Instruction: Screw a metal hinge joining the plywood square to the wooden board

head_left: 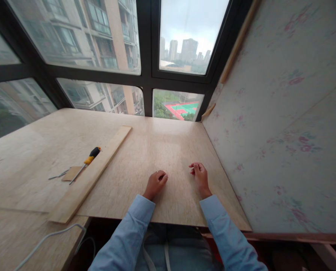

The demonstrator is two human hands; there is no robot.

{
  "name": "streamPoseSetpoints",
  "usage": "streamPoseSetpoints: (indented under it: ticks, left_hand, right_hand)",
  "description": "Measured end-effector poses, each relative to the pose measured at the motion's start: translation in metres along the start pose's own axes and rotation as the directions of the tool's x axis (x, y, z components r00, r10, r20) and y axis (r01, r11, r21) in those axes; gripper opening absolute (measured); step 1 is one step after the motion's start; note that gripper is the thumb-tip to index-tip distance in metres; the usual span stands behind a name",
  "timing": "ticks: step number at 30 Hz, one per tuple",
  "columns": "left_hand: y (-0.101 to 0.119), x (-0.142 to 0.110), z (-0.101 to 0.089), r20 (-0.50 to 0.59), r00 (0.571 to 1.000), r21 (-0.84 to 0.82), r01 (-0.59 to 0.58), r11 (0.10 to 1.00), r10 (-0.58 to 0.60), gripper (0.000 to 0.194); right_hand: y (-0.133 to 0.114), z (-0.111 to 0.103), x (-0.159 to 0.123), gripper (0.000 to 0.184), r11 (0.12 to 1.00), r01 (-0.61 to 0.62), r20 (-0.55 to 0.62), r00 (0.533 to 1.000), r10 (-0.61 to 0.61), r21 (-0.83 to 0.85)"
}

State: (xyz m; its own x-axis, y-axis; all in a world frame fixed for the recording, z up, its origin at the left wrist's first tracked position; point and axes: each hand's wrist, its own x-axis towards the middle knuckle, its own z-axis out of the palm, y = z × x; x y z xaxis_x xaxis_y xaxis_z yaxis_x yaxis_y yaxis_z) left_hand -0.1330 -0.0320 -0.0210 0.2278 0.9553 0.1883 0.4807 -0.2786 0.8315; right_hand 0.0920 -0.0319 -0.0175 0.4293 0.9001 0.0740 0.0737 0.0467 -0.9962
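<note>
We have both hands resting on the large plywood sheet (168, 150) that lies flat on the counter (21, 165) under the window (145, 56). Our left hand (155, 183) is curled into a loose fist, knuckles down on the wood, holding nothing that we can see. Our right hand (199, 174) lies just beside it, its grip pressed together at the fingertips as if pinching something very small (too small for us to tell what, if anything is there at all). Both hands sit near the sheet's front edge, which overhangs our lap.

Well apart to the left, a long wooden strip (91, 175) lies diagonally across the sheet's left edge. Just beside the strip lies a screwdriver (85, 163) with a yellow and black handle, its tip resting on a small wooden offcut (70, 174), and a thin metal piece (58, 175) lies next to that. A white cable (49, 235) trails off the counter at the lower left. A pale flowered panel (283, 131) stands along the right side.

We judge this a pause between handling steps: neither hand grips a tool and the sheet lies settled. Any next move with the screwdriver calls for a long reach to the left with the left hand, while the right stays down to steady the sheet.
</note>
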Motion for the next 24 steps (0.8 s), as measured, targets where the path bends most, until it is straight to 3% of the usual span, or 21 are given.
streamPoseSetpoints:
  ticks: [10,19,24]
  left_hand:
    - [0.002,-0.002,0.001,-0.015,1.0,-0.042,0.024,0.999,-0.025,0.027]
    - [0.0,-0.004,-0.002,-0.075,0.984,-0.409,0.118,0.905,-0.162,0.028]
    - [0.001,-0.01,-0.012,-0.057,0.971,-0.516,0.171,0.839,-0.233,0.03]
  right_hand:
    - [0.001,0.001,-0.002,0.031,1.0,0.01,0.016,1.0,-0.009,-0.024]
    - [0.007,0.0,-0.001,0.028,0.999,0.016,0.085,0.996,-0.014,-0.028]
    - [0.006,-0.001,-0.003,0.027,0.999,0.019,0.141,0.99,-0.014,-0.035]
